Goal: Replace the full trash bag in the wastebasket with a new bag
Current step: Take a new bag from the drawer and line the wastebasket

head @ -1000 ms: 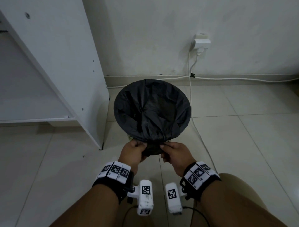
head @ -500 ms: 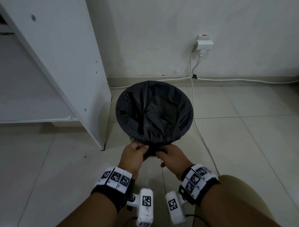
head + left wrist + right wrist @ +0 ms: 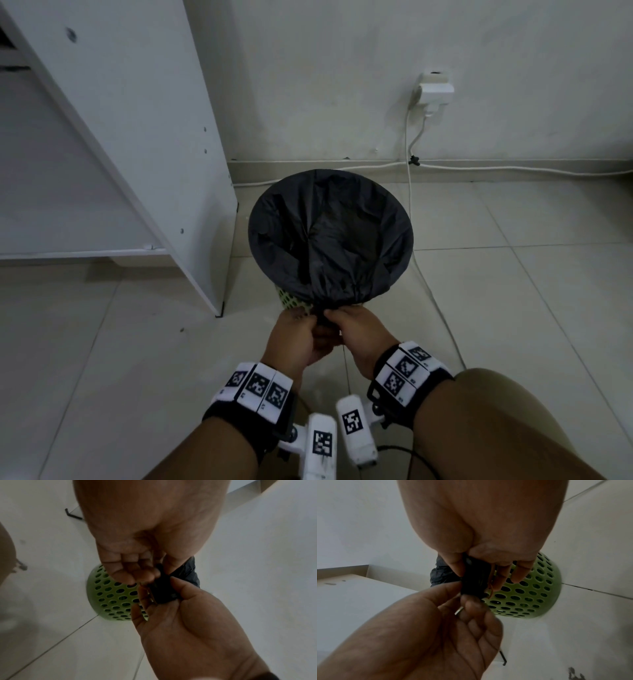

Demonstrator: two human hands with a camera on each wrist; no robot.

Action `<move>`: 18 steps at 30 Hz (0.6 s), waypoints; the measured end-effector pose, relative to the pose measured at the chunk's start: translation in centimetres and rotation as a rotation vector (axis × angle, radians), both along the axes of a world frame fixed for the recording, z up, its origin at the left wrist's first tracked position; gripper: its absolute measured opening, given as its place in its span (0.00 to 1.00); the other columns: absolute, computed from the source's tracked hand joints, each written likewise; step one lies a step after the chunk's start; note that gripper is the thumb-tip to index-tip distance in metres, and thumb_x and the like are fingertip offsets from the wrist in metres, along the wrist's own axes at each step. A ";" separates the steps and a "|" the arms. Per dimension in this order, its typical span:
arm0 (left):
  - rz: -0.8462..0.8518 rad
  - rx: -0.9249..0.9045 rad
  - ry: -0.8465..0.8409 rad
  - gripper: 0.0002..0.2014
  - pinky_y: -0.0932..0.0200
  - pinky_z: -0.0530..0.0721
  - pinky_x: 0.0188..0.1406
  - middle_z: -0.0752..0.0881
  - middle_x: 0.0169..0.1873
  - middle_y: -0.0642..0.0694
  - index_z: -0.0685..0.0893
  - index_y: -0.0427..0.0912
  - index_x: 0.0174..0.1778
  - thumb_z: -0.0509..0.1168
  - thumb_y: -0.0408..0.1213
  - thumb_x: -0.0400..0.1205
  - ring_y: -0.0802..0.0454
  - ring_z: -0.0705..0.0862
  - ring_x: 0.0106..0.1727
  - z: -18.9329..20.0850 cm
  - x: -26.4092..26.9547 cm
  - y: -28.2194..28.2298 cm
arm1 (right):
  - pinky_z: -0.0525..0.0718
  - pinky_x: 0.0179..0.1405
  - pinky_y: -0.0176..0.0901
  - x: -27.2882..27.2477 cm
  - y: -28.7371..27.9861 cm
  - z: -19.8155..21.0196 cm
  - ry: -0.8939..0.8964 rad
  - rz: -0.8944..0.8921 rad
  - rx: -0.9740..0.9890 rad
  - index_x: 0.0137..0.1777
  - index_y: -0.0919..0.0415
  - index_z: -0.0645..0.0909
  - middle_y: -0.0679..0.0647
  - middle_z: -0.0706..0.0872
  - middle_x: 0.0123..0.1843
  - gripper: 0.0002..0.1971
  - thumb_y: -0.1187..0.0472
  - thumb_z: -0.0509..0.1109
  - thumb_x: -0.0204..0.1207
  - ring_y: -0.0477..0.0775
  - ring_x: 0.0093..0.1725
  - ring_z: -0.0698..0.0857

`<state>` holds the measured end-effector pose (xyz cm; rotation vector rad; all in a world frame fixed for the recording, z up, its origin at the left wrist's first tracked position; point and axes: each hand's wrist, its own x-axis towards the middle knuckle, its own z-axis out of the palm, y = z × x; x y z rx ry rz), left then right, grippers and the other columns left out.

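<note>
Tiled floor (image 3: 513,308), pale, w/ white cabinet panel (image 3: 144,137) standing at left, its corner just beside the bin. White wall (image 3: 342,68) behind, w/ plug adapter (image 3: 434,89) + white cable (image 3: 414,253) dropping down to floor, passing close on bin's right side. Green perforated wastebasket (image 3: 291,301) on floor, near the wall, mostly hidden from head view under black trash bag (image 3: 329,236); round holes + base clear in wrist views (image 3: 111,596) (image 3: 527,596). Bag stretched over whole rim, film pulled tight w/ folds running toward near edge, slack gathered there into a bunch hanging outside the rim. Left hand (image 3: 296,337) + right hand (image 3: 356,329) side by side at that bunch, touching each other. Left: thumb + curled fingers pinching gathered black plastic (image 3: 164,595). Right: thumb + forefinger pinching same bunch from above (image 3: 474,580), other fingers loosely extended over basket wall. Thin reddish-brown strand beside right fingers in right wrist view, can't tell what. Marker bands + wrist cams on both wrists. Small dark L-shaped item (image 3: 72,514) on floor by cabinet foot, too small to ID.
</note>
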<state>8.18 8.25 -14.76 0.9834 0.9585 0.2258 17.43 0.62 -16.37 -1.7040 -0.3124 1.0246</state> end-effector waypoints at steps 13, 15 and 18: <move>-0.056 0.265 0.153 0.04 0.44 0.86 0.42 0.91 0.39 0.29 0.89 0.30 0.39 0.72 0.28 0.74 0.34 0.89 0.43 -1.1 0.8 2.2 | 0.80 0.37 0.44 1.0 -0.9 0.6 0.069 -0.013 -0.029 0.46 0.59 0.87 0.55 0.89 0.40 0.07 0.58 0.68 0.81 0.53 0.38 0.82; -0.028 0.216 0.163 0.05 0.47 0.80 0.41 0.91 0.41 0.30 0.90 0.33 0.41 0.74 0.31 0.72 0.36 0.88 0.43 -1.2 0.7 2.6 | 0.81 0.34 0.45 1.1 -1.4 0.5 0.065 -0.085 0.005 0.45 0.63 0.88 0.56 0.87 0.34 0.07 0.61 0.71 0.80 0.53 0.33 0.81; 0.009 0.082 0.149 0.04 0.51 0.76 0.40 0.89 0.42 0.31 0.88 0.32 0.47 0.72 0.27 0.77 0.41 0.84 0.43 -1.1 0.4 2.8 | 0.80 0.30 0.44 1.4 -2.2 0.1 0.198 -0.198 0.081 0.43 0.68 0.87 0.58 0.82 0.30 0.06 0.65 0.73 0.78 0.53 0.28 0.78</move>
